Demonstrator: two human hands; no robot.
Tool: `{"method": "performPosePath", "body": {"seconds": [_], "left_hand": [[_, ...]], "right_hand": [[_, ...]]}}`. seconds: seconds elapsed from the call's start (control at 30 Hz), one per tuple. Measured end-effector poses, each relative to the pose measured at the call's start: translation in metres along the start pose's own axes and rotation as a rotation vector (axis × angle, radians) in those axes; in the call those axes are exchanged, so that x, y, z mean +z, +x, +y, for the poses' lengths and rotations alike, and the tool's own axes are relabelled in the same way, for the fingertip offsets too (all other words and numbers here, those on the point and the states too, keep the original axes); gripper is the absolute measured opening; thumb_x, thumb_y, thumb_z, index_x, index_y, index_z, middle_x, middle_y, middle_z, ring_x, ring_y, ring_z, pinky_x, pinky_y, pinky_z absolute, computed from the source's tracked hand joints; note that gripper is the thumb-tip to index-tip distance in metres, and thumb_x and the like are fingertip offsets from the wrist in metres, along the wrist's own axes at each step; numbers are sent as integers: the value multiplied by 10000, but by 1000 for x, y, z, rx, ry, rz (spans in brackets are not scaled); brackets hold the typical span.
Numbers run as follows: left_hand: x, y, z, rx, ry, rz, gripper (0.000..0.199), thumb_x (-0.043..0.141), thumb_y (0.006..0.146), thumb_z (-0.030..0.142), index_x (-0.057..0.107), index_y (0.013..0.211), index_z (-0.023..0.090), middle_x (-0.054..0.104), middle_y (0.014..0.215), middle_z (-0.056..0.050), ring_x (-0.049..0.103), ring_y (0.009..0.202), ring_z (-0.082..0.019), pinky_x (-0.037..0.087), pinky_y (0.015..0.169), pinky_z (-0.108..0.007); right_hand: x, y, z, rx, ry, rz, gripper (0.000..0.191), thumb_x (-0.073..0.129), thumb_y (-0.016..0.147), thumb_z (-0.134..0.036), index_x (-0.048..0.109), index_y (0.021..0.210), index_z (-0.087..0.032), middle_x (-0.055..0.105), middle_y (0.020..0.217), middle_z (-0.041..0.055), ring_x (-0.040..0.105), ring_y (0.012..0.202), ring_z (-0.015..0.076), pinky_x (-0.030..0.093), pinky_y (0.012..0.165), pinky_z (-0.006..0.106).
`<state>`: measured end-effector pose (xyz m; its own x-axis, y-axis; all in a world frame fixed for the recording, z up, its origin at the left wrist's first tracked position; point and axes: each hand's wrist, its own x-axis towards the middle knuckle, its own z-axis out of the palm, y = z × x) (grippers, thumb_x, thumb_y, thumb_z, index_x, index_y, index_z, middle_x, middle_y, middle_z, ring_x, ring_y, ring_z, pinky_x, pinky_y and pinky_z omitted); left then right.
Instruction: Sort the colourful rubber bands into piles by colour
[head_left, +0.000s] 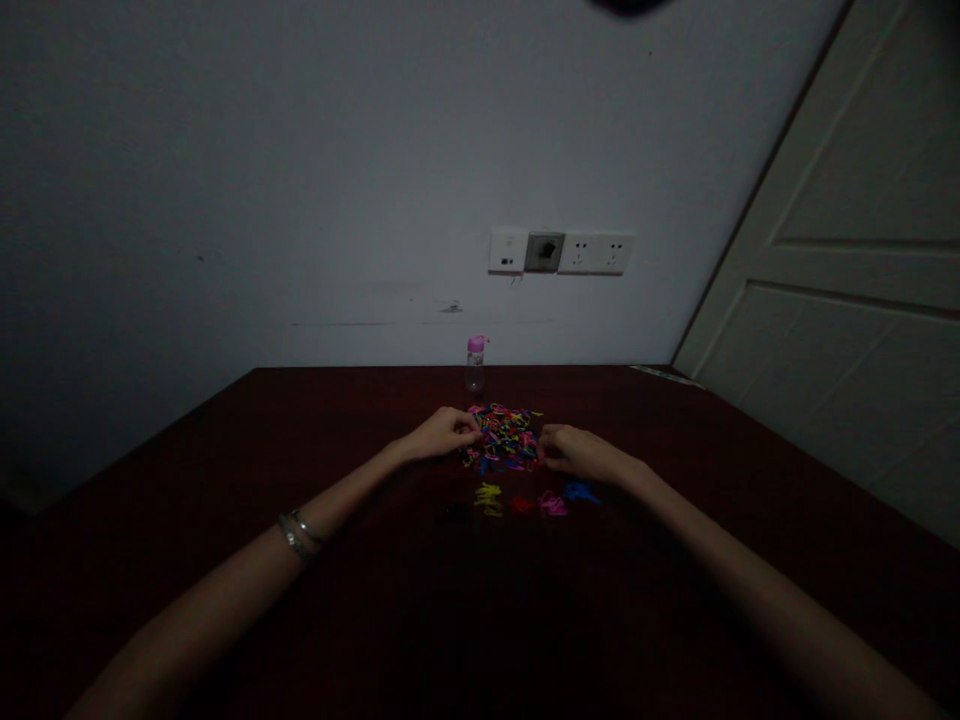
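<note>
A pile of small multicoloured bands (508, 436) lies on the dark red table. My left hand (448, 432) is at the pile's left edge, fingers curled together; anything between them is too small to see. At the right edge is my right hand (571, 450), its fingertips closed near the bands, their contents unclear. Nearer to me lie small separate heaps: yellow (488, 499), red (521, 505), pink (553, 503) and blue (580, 491). A faint black heap (454, 513) is left of the yellow one.
Behind the pile stands a clear bottle with a pink lid (475, 364). The table (337, 400) meets a wall with sockets (596, 254). A pale panelled door (847, 230) is at the right, with a flat strip (666, 376) near the table's back right corner.
</note>
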<state>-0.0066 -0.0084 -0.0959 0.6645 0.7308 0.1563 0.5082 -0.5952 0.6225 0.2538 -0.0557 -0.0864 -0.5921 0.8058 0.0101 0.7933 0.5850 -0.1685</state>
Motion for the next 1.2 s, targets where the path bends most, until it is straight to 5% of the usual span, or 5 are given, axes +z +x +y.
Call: {"method": "performPosePath", "body": {"seconds": [0.6, 0.97, 1.2], "left_hand": [[15, 5, 18, 94, 96, -106, 165, 506, 732, 206, 643, 765, 119, 530, 606, 14, 423, 547, -76, 287, 516, -184], [40, 19, 29, 133, 236, -155, 201, 536, 703, 163, 658, 863, 172, 565, 663, 20, 474, 580, -86, 299, 535, -180], [46, 18, 36, 151, 343, -145, 137, 536, 725, 199, 651, 794, 169, 559, 636, 20, 462, 551, -88, 244, 485, -196]], "right_hand": [[4, 0, -2, -63, -64, 12, 82, 479, 783, -175, 561, 784, -173, 517, 904, 54, 526, 747, 142, 383, 629, 233], [-1, -4, 5, -100, 199, 92, 44, 504, 767, -161, 548, 771, -157, 502, 856, 38, 486, 736, 128, 395, 661, 241], [0, -9, -24, -211, 326, 39, 48, 529, 759, -158, 569, 785, -166, 515, 876, 34, 495, 752, 128, 412, 669, 243]]}}
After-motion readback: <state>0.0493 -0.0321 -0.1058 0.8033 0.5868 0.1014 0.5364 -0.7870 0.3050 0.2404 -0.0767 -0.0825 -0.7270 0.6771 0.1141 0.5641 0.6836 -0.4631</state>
